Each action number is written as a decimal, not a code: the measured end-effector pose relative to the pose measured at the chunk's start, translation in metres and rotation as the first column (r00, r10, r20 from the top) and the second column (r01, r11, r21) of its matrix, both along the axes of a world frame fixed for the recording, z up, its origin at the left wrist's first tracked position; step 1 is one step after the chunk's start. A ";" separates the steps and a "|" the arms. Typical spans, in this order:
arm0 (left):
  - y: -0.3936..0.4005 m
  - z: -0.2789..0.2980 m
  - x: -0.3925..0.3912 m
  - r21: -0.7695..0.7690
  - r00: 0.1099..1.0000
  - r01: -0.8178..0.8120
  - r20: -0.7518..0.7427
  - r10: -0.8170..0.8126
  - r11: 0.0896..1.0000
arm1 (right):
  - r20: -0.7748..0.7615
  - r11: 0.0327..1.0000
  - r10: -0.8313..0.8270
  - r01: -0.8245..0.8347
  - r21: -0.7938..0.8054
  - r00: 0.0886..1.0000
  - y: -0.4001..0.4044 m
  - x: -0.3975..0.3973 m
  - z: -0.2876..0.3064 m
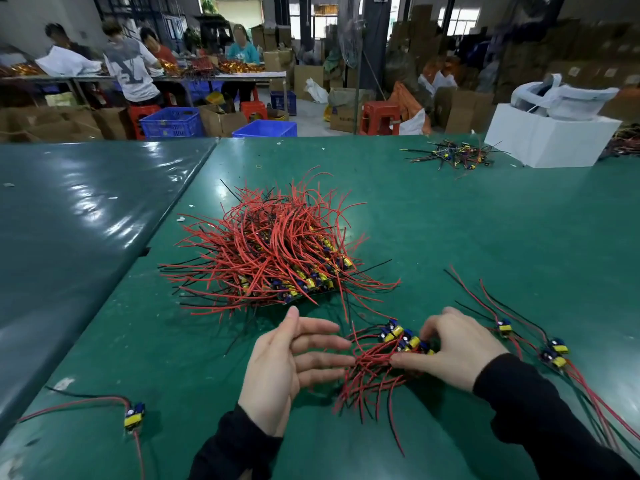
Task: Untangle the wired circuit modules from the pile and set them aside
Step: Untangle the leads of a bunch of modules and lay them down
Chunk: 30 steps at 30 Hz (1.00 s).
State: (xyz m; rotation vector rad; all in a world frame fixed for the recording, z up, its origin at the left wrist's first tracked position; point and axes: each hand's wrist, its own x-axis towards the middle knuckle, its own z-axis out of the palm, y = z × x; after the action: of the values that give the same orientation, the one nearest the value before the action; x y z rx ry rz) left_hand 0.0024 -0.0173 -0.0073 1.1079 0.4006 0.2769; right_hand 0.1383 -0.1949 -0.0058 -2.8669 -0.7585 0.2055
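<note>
Red and black leads are spilling from a small cluster of circuit modules (403,337) sitting on the green table mat (450,230) right in front of the person, pulled clear of the big pile (273,251) behind it. Right hand (457,351) is curling over the cluster, thumb and fingertips pinching at the blue-and-yellow boards and the knot of red wires (370,372) under them. Left hand (294,362) is hovering beside the wires, fingers spread and straight, tips just touching the strands, gripping nothing. Step in hand looks like separating this small cluster, one module at a time. Freed modules (550,348) are lying to the right, leads trailing; a single module (134,414) is sitting well apart at near left. Next move probably calls for the left hand pinning or taking the loose wire ends while the right draws one board out along its leads, slowly, since the crossed strands could drag neighbours along.
</note>
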 end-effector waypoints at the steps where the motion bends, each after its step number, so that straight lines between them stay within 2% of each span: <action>1: 0.001 0.000 0.000 0.008 1.000 -0.008 0.005 0.008 1.000 | -0.012 0.999 0.015 -0.014 0.048 1.000 0.001 0.003 -0.003; 3: 0.004 -0.001 0.000 0.032 0.999 -0.035 0.016 0.034 0.999 | -0.158 0.954 0.068 -0.018 0.300 0.985 0.002 0.007 -0.009; 5: 0.005 -0.003 0.001 0.124 0.996 -0.089 0.034 0.086 0.988 | -0.375 0.807 0.218 0.049 0.588 0.901 0.007 0.005 -0.008; 6: 0.006 -0.005 0.002 0.197 0.992 -0.126 0.045 0.120 0.972 | -0.440 0.733 0.295 0.094 0.674 0.848 0.008 0.004 -0.005; 8: 0.010 -0.008 0.002 0.361 0.976 -0.219 0.069 0.208 0.907 | -0.499 0.645 0.396 0.153 0.748 0.771 0.009 0.004 -0.002; 10: 0.016 -0.008 0.001 0.492 0.956 -0.290 0.108 0.273 0.821 | -0.513 0.607 0.467 0.161 0.778 0.720 0.009 0.003 0.002; 12: 0.023 -0.008 -0.001 0.594 0.981 -0.182 0.057 0.185 0.784 | -0.507 0.595 0.533 0.125 0.794 0.678 0.009 0.000 0.005; 13: 0.025 -0.007 -0.001 0.586 0.996 -0.072 0.003 0.086 0.807 | -0.509 0.602 0.556 0.105 0.792 0.657 0.012 -0.004 0.006; 15: 0.026 -0.005 -0.002 0.464 0.993 0.113 -0.083 -0.083 0.879 | -0.515 0.617 0.587 0.066 0.784 0.625 0.023 -0.016 0.004; 17: 0.022 -0.009 -0.002 0.391 0.981 0.179 -0.137 -0.135 0.903 | -0.509 0.613 0.593 0.060 0.787 0.624 0.037 -0.027 -0.003; 20: 0.020 -0.013 0.002 0.342 0.977 0.169 -0.185 -0.111 0.924 | -0.570 0.630 0.531 0.158 0.760 0.627 0.048 -0.031 -0.010; 23: 0.021 -0.012 0.003 0.257 0.974 0.147 -0.204 -0.095 0.955 | -0.694 0.639 0.436 0.345 0.687 0.574 0.041 -0.028 -0.013; 27: 0.019 -0.011 0.002 0.188 0.976 0.136 -0.193 -0.099 0.973 | -0.663 0.619 0.479 0.314 0.720 0.575 0.037 -0.030 -0.016; 30: 0.018 -0.011 0.002 0.192 0.983 0.112 -0.164 -0.080 0.975 | -0.606 0.558 0.517 0.298 0.774 0.605 0.039 -0.033 -0.021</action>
State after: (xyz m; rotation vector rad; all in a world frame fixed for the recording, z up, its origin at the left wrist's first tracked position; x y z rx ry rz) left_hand 0.0043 0.0006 -0.0180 1.3489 0.4632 0.1475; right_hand 0.1057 -0.1554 -0.0266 -1.4928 -0.5948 0.8336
